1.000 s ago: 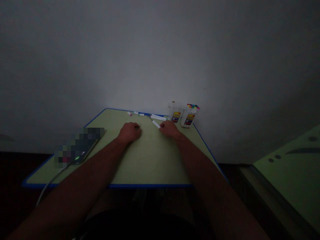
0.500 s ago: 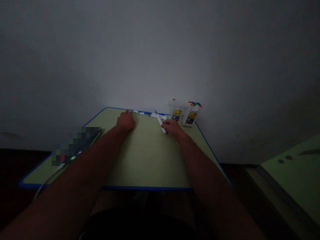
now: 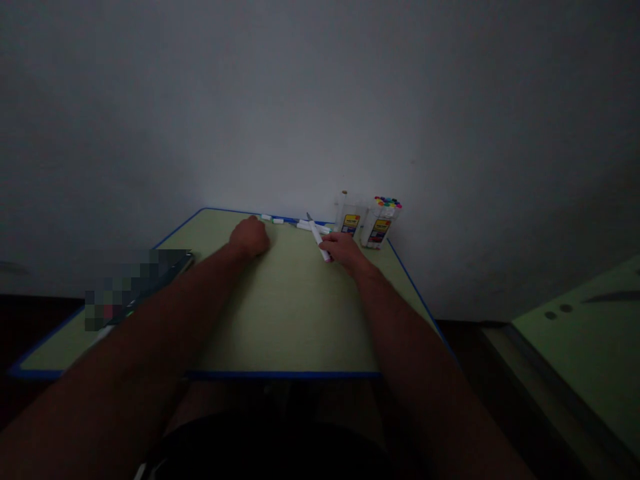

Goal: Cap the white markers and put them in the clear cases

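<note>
My right hand (image 3: pixel 344 249) grips a white marker (image 3: pixel 319 241) near its lower end. The marker slants, its dark pointed tip uncapped and aimed up and to the left. Behind it another white marker (image 3: pixel 314 227) lies by the far edge of the table. My left hand (image 3: pixel 250 237) is closed over the table at the far left; its fingertips are hidden, so anything in them cannot be seen. Just beyond it lie small white marker caps (image 3: pixel 278 221).
Two clear marker cases stand at the back right: one case (image 3: pixel 350 224) has a single marker showing, the other (image 3: pixel 376 230) is packed with colourful ones. A dark, partly blurred device (image 3: pixel 165 277) lies on the left of the blue-edged table (image 3: pixel 290 320). A wall rises behind.
The view has shifted slightly, so the table appears a little higher and more to the left. My left hand looks more tightly curled. My right hand keeps hold of the marker.
</note>
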### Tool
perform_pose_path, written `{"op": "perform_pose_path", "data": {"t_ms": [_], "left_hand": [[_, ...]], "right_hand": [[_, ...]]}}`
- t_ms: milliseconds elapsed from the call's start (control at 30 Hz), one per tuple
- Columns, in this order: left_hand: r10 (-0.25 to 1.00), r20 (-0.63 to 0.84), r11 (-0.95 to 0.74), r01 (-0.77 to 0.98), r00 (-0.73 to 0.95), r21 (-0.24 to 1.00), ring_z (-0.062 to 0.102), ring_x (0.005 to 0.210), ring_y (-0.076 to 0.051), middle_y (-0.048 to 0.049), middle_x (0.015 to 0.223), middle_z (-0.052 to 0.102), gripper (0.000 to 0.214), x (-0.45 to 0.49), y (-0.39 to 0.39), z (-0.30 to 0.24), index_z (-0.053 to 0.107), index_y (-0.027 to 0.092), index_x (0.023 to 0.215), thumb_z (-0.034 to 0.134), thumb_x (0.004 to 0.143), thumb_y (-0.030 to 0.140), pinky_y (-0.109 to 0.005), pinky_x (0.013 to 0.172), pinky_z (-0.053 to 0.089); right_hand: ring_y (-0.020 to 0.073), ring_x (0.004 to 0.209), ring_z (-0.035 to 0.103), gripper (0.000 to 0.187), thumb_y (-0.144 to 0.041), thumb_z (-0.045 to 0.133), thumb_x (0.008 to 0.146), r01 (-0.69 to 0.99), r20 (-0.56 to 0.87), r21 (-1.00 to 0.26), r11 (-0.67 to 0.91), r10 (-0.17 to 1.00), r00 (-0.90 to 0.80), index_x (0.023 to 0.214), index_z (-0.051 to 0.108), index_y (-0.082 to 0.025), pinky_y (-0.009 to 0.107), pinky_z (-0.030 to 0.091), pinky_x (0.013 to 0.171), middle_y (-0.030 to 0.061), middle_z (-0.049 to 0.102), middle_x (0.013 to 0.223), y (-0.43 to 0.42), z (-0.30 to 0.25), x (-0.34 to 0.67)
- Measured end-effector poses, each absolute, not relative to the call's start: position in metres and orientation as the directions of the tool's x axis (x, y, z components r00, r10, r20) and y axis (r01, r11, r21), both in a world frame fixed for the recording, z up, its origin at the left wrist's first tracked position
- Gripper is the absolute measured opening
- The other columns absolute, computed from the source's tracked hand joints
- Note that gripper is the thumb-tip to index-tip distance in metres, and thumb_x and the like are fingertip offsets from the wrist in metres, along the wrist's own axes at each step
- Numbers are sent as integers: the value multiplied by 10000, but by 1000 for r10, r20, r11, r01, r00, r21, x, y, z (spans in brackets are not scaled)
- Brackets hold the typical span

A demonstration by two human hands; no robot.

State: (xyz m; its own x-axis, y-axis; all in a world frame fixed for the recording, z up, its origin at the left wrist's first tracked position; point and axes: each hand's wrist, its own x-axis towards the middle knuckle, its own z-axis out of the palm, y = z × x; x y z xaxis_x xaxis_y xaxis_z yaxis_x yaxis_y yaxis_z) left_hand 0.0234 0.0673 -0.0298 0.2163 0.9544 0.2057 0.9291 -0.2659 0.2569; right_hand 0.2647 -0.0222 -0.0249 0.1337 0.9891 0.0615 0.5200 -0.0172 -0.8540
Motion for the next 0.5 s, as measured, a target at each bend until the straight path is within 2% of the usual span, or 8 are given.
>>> {"op": "perform_pose_path", "data": {"t_ms": [33, 100, 200, 267, 367, 433, 500], "left_hand": [[950, 197, -274, 949, 241, 158, 664, 1081, -427, -324, 1213, 644, 351, 25, 61, -28, 739, 29, 1038, 590, 784, 221, -458, 934, 524], [950, 175, -273, 959, 257, 75, 682, 1041, -388, -293, 1197, 665, 354, 26, 48, -24, 742, 44, 1063, 565, 804, 207, -409, 904, 533], [941, 165, -306, 951, 294, 47, 693, 1026, -362, -250, 1120, 709, 290, 26, 33, -19, 764, 83, 985, 568, 796, 182, -378, 910, 525], [932, 177, -334, 939, 316, 78, 700, 1016, -358, -220, 1041, 737, 217, 25, 26, -17, 764, 115, 884, 587, 762, 145, -383, 909, 524], [938, 189, -330, 913, 290, 238, 715, 942, -337, -153, 895, 758, 122, 23, 16, -14, 715, 172, 722, 633, 678, 92, -392, 869, 537], [963, 156, -269, 848, 222, 457, 716, 833, -301, -98, 762, 736, 118, 24, 8, -11, 662, 196, 635, 673, 627, 80, -388, 810, 550], [986, 61, -149, 646, 157, 748, 682, 672, -231, -39, 619, 671, 151, 25, -1, -9, 617, 203, 594, 707, 608, 82, -362, 725, 556]], "right_hand": [[108, 572, 569, 80, -177, 645, 793, 531, 65, -847, -15, 989, 132, 797, 721, -152, 209, 435, 554, -6, 636, 674, -23, -24, 265], [106, 563, 558, 76, -173, 643, 790, 541, 73, -841, -4, 990, 122, 783, 715, -148, 206, 417, 545, -17, 611, 641, -24, -23, 264], [101, 543, 541, 74, -161, 634, 784, 520, 77, -854, 3, 990, 120, 778, 706, -146, 209, 416, 545, -28, 595, 620, -28, -20, 262], [101, 527, 532, 61, -151, 634, 769, 500, 74, -866, 0, 989, 128, 746, 689, -145, 212, 414, 532, -32, 584, 601, -30, -19, 260], [102, 503, 522, 69, -146, 625, 754, 398, 30, -917, -14, 994, 105, 692, 654, -147, 215, 420, 507, -30, 569, 570, -32, -18, 257], [99, 501, 533, 62, -152, 618, 750, 259, -17, -965, -32, 998, 61, 692, 637, -148, 216, 437, 504, -18, 602, 597, -34, -17, 255], [91, 502, 538, 19, -157, 619, 740, 112, -48, -993, -49, 999, 11, 728, 632, -148, 211, 438, 496, -5, 644, 646, -36, -15, 252]]}}
